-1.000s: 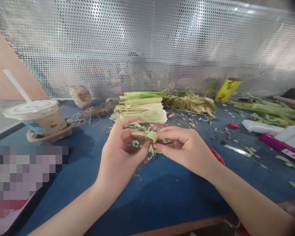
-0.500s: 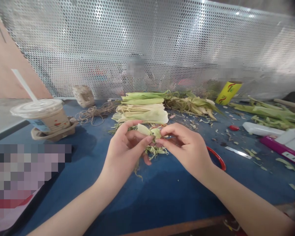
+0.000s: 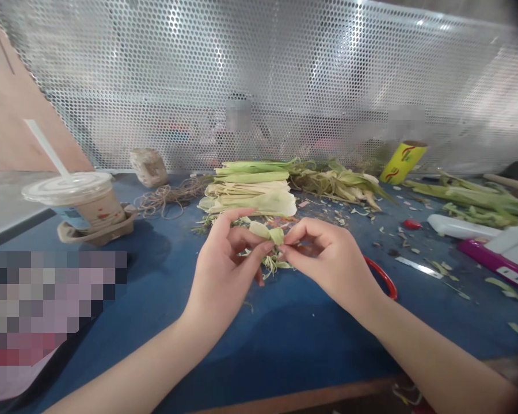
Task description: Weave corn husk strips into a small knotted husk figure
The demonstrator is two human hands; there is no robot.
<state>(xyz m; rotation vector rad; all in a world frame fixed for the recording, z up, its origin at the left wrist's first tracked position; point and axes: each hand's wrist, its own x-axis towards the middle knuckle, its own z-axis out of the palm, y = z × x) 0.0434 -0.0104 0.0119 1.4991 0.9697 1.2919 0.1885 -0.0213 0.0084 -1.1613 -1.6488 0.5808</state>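
Note:
Between my two hands is a small folded piece of pale green corn husk (image 3: 277, 234), pinched from both sides. My left hand (image 3: 231, 253) is closed on its left part, thumb against fingertips. My right hand (image 3: 323, 247) pinches its right edge between thumb and index finger. Thin curly husk shreds (image 3: 273, 264) show just below the fingertips; whether they belong to the held piece I cannot tell. Behind my hands lies a stack of flattened corn husks (image 3: 252, 192). A red curved handle (image 3: 382, 276) shows partly behind my right wrist.
On the left stand a lidded drink cup (image 3: 86, 201) with a straw and a bundle of twine (image 3: 172, 195). A yellow tube (image 3: 403, 161) leans at the back. Rightward lie a blade (image 3: 418, 267), a purple-and-white tool (image 3: 496, 264) and more green husks (image 3: 492, 195). A perforated metal screen (image 3: 276, 69) rises behind.
Both hands have shifted very slightly right with the husk piece, and its folded part has turned a little between the fingertips. The loose strand under my left hand shows less.

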